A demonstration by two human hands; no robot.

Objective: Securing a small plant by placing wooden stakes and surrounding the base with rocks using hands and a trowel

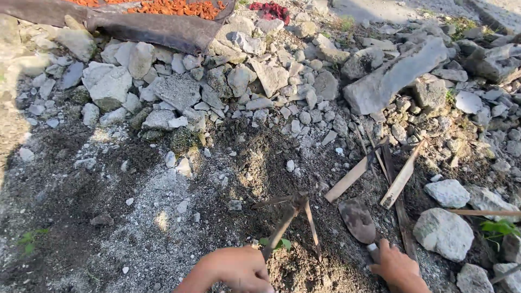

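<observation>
Across the far edge of the ground [81,206], grey rubble [271,81] slopes down to dark loosened soil, leaving a soft patch near the person. Left hand [239,268] closes its fingers [259,275] round a thin forked stem [287,217], keeping it upright in the soil. Right hand [399,266] grips a trowel [358,221], blade resting flat, wrist low.

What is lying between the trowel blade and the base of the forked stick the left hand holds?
Nothing visible. Only bare loose soil separates the trowel, held by the right hand, from the forked stick gripped by the left hand. The wooden slats lie farther right.
</observation>
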